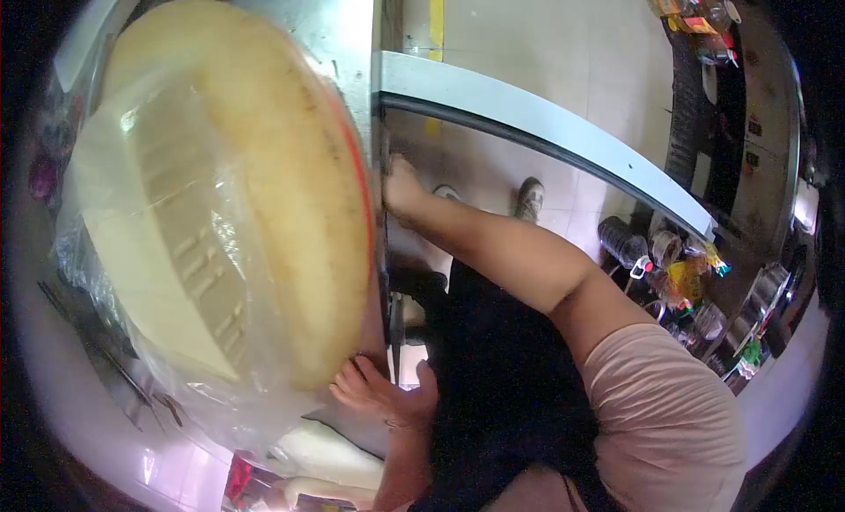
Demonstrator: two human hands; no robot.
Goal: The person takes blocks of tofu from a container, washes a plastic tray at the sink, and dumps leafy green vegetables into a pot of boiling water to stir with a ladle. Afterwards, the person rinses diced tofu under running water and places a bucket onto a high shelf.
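At the metal counter's edge, my left hand [378, 393] rests beside the lower rim of a thick, round, pale board [308, 248]. Its fingers are spread and the thumb stands apart, with nothing held. My right arm reaches across my body, and my right hand [403, 184] is partly behind the counter edge, its fingers hidden. On the board lies a clear plastic bag [242, 309] around or over a cream-coloured slotted object [167, 221]. An open door [528, 98] with a white edge and dark seal extends from the counter near my right hand.
Bottles [622, 242] and packets stand on the floor at the right, with more bottles [700, 19] at the upper right. Shoes [530, 198] show on the tiled floor [546, 36] past the dark apron. A white object [330, 455] lies below the board.
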